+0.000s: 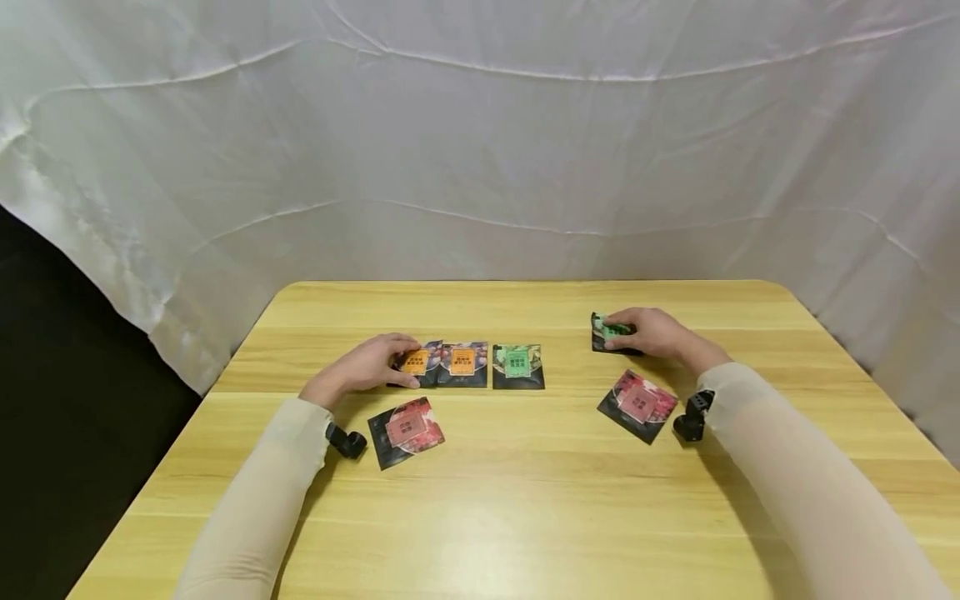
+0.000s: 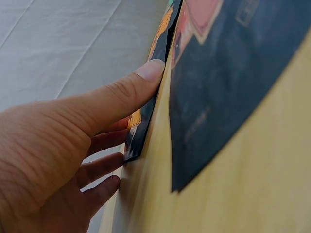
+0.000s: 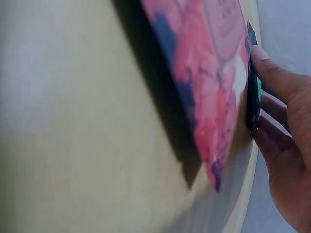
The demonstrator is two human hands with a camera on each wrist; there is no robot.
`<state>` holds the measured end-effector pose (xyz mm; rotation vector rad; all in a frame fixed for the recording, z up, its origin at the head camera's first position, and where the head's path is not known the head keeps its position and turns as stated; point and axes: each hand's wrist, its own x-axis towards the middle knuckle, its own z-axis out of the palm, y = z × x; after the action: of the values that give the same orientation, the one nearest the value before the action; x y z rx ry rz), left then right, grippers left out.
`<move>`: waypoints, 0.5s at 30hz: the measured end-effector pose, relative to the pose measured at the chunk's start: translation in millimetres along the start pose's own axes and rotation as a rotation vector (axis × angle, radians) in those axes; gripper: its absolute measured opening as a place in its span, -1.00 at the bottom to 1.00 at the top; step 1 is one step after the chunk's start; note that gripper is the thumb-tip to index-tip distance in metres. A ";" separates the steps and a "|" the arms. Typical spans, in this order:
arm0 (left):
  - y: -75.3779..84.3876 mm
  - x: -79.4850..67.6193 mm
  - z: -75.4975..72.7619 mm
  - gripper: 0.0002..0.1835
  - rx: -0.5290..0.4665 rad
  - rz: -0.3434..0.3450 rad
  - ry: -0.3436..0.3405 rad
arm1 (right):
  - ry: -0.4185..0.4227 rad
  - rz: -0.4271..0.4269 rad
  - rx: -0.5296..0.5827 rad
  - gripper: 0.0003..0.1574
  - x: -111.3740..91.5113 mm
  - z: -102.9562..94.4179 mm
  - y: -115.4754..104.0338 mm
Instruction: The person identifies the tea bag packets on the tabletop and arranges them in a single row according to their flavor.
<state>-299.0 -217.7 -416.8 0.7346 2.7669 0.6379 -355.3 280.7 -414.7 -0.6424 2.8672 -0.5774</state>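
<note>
My left hand [image 1: 371,364] grips the leftmost orange-label packet [image 1: 423,364] by its edges, thumb at the near side and fingers reaching over toward the far side. A second orange-label packet [image 1: 463,364] lies against its right side, and a green-label packet [image 1: 517,367] continues that row. Farther right, my right hand [image 1: 651,332] pinches another green-label packet [image 1: 598,337] between thumb and fingers. In the right wrist view this dark packet [image 3: 252,92] is seen nearly edge-on, its outer fingers partly hidden behind it.
One pink-label packet [image 1: 405,431] lies askew in front of the left hand, another pink-label packet [image 1: 637,406] below the right hand. The wooden table [image 1: 480,500] ends at a pale hanging cloth [image 1: 480,167]. Wrist cameras sit near both pink packets.
</note>
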 end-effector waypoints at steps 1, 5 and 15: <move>0.2 0.1 -0.7 -0.14 -0.002 -0.001 -0.001 | -0.001 0.003 -0.001 -0.25 -0.1 0.2 -1.6; -0.2 0.6 -2.7 -0.15 -0.012 -0.001 -0.003 | -0.004 0.010 0.004 -0.27 -1.9 0.4 -9.1; -1.8 -0.8 -3.1 -0.14 -0.019 0.001 -0.001 | -0.016 0.016 -0.002 -0.30 -1.3 4.9 -28.7</move>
<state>-300.1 -220.7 -414.8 0.7322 2.7560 0.6626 -342.0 255.7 -407.6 -0.6216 2.8559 -0.5647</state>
